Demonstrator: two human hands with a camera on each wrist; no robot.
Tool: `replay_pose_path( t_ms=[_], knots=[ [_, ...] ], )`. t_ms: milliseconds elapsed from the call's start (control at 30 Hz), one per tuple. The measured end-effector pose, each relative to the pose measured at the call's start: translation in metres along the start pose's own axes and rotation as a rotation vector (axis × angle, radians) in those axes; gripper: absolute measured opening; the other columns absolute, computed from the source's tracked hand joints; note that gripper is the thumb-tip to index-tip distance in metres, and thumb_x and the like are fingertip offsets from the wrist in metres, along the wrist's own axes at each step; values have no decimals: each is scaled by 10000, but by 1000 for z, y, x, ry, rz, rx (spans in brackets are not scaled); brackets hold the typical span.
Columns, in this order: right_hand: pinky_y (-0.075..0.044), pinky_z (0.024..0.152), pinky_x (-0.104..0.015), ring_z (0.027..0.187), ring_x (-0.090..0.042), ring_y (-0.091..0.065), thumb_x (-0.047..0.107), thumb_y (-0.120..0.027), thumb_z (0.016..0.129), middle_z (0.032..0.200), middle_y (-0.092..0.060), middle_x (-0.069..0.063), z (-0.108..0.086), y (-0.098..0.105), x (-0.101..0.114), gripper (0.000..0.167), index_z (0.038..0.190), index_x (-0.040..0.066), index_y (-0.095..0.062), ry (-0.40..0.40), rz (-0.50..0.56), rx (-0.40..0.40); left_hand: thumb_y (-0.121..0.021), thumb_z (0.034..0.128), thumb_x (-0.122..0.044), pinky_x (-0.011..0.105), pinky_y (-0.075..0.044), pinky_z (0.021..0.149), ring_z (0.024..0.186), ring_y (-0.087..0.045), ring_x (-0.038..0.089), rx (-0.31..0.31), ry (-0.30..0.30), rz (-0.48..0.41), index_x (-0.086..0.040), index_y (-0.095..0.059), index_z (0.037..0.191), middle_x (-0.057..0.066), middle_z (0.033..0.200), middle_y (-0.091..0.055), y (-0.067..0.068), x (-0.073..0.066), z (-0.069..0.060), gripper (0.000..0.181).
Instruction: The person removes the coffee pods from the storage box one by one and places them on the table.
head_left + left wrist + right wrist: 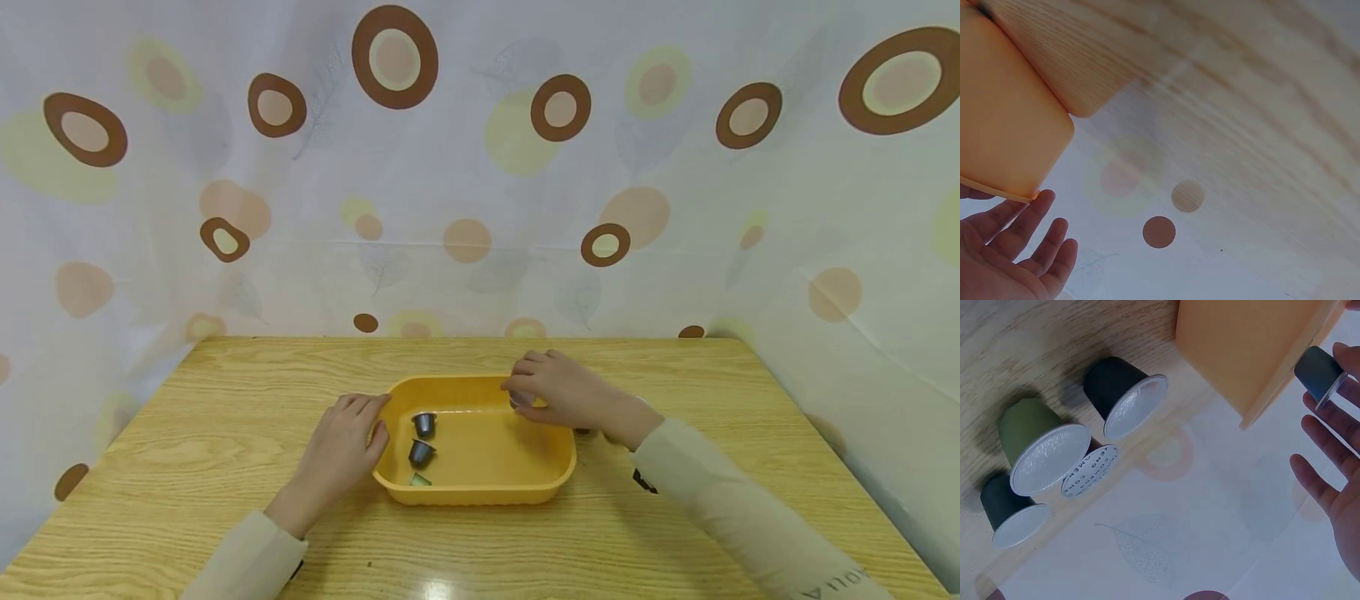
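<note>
"Holding anything, the right hand [558,392]?"

"Yes. Thumb and fingers pinch a dark, tapered coffee capsule with a pale flat lid [1316,370]. Head view: it sits over the far right part of the yellow, oblong, plastic-looking tray [480,493]."

"Its axis?"

"Slightly tilted. Lid upward, narrow end down, I judge; roughly parallel to the capsules on the wood-grained table [262,396]. Height against the rim: cannot tell."

"Left hand [341,442]?"

"At the tray's left end, fingers nearly straight, touching the rim. Whether the thumb clamps the wall: cannot tell."

"So the tray's long axis runs from hand to hand?"

"Yes, left to right across the person. Nearer the left hand, inside: an upper dark, shiny capsule [424,425], a lower dark, shiny capsule [421,454], and a pale green piece [420,480] partly hidden by the near wall."

"And outside?"

"Right of the tray, on the right hand's side: a black tapered capsule [1110,390], an olive-green capsule [1029,428], a capsule with a printed white lid [1092,472], a smaller-looking dark green capsule [1004,501]."

"Deciding relation?"

"Pinched capsule to right rim, in my judgement: within the tray's outline, right hand nearer, left hand well apart."
</note>
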State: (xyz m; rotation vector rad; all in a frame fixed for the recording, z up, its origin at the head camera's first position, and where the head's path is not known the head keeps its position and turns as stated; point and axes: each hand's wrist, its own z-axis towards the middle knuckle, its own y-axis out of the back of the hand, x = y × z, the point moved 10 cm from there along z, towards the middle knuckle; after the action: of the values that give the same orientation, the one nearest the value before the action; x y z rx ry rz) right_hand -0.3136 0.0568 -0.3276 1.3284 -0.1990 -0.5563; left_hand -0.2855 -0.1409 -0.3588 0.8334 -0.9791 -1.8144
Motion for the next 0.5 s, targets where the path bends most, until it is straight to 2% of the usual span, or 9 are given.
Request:
replay_pose_path(
  t_ms=[200, 400, 500],
  knots=[
    [-475, 827, -363, 982, -171, -553, 290, -655, 822, 1040, -617, 7, -10, 9, -9, 290, 1075, 154, -610, -45, 40, -24, -564, 858, -157, 430, -480, 851, 1033, -558, 273, -5, -4, 4, -58, -595, 1183, 71, 1087, -651, 1, -1, 0, 341],
    [-477, 774, -353, 923, -166, -558, 240, -701, 781, 969, -619, 11, -19, 22, -14, 262, 1008, 138, -620, -35, 50, -122, -567, 857, -155, 428, -478, 859, 1024, -559, 271, -10, -12, 3, -57, -599, 1178, 71, 1084, -651, 1, -1, 0, 337],
    [-484, 777, -356, 919, -168, -563, 239, -704, 779, 959, -622, 9, -25, 25, -18, 263, 1007, 131, -632, -35, 45, -146, -568, 856, -154, 429, -480, 854, 1024, -560, 271, -10, -11, 3, -58, -599, 1178, 71, 1082, -652, 2, -2, 0, 337]
  ],
)
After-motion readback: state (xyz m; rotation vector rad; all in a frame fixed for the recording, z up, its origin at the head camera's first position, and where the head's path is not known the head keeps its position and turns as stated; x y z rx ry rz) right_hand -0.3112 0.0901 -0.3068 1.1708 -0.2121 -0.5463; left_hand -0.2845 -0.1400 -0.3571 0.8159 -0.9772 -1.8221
